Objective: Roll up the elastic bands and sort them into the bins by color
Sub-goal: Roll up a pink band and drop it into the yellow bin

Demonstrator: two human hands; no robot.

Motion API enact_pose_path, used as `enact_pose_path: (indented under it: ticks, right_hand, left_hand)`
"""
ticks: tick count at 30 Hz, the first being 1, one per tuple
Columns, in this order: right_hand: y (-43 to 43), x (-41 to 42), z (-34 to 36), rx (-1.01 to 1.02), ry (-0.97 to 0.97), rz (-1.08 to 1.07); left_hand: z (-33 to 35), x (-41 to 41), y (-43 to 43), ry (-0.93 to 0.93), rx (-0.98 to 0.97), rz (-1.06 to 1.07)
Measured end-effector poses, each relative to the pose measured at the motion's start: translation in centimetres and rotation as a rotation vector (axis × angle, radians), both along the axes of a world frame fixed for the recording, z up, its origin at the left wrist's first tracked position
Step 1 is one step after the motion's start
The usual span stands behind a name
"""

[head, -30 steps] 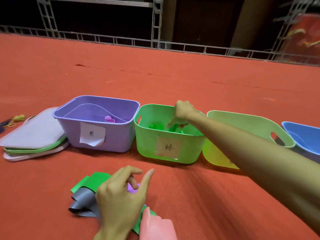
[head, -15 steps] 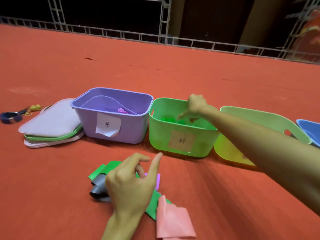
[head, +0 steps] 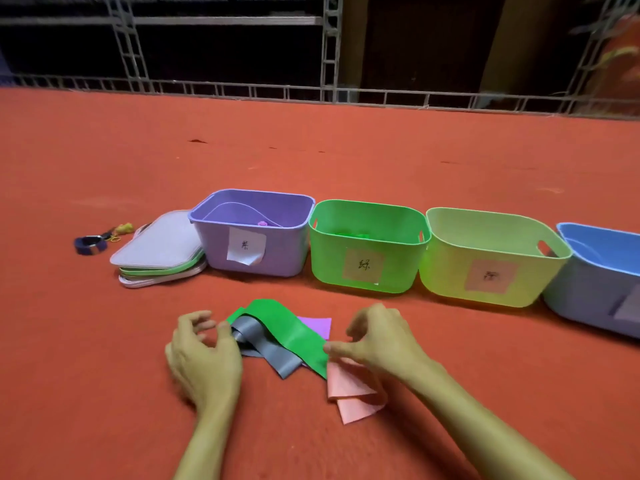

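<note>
Band pile [head: 287,332] between left hand [head: 204,358] and right hand [head: 381,341], both loose-fingered, empty; pink band [head: 349,393] partly beneath right.

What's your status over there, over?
Left hand open beside grey band. Right hand at pink band, grip unclear. Green band tops the unrolled pile. Path to green bin clear.

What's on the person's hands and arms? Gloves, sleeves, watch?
Both the left hand and right hand are bare: no gloves, rings or watch. The left forearm and right forearm are bare to the frame edge; no sleeve shows.
</note>
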State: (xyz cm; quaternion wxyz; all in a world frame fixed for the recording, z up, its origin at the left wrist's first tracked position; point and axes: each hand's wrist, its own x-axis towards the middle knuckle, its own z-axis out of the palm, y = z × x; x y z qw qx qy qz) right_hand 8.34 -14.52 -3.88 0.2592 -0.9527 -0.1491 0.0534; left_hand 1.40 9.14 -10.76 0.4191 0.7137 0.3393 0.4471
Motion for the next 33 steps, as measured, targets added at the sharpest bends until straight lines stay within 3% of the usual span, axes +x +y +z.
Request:
enact_pose_path:
  ticks: [4, 9, 11, 13, 14, 18, 20, 22, 28, 33]
  right_hand:
    - [-0.1, -2.6, -1.1, -0.058, 0.029, -0.048]
    - [-2.2, -3.5, -0.7, -0.019, 0.05, -0.083]
    - [-3.6, -3.6, -0.3, 0.086, 0.06, -0.114]
    - [-5.5, -4.1, 0.8, 0.242, 0.097, -0.104]
    - [-6.5, -4.5, 1.6, 0.341, 0.133, -0.047]
    - [-10.2, -6.8, 5.4, 0.717, 0.269, 0.29]
    - [-11.7, -7.9, 7.1, 0.842, 0.249, 0.35]
    - [-13.1, -8.7, 8.3, 0.926, 0.212, 0.332]
    - [-18.3, -10.4, 11.9, 0.979, 0.111, 0.288]
    - [-21.0, -11.5, 14.1, 0.971, 0.003, 0.265]
  left_hand:
    - [0.1, -1.8, -0.2, 0.219, 0.141, -0.197]
    - [0.7, -4.0, -2.8, 0.215, 0.273, -0.26]
    - [1.3, -5.2, -4.5, 0.178, 0.356, -0.211]
    - [2.3, -6.1, -6.8, 0.126, 0.426, -0.314]
    - [3.2, -6.2, -8.1, 0.101, 0.371, -0.466]
    - [8.5, -5.5, -13.5, 0.14, -0.378, -1.179]
    - [10.9, -5.3, -15.4, 0.143, -0.571, -1.421]
    - [13.0, -5.2, -17.0, 0.115, -0.602, -1.537]
    - [17.7, -5.4, -21.1, 0.015, -0.442, -1.586]
    - [20.6, -5.1, -23.4, -0.043, -0.51, -1.689]
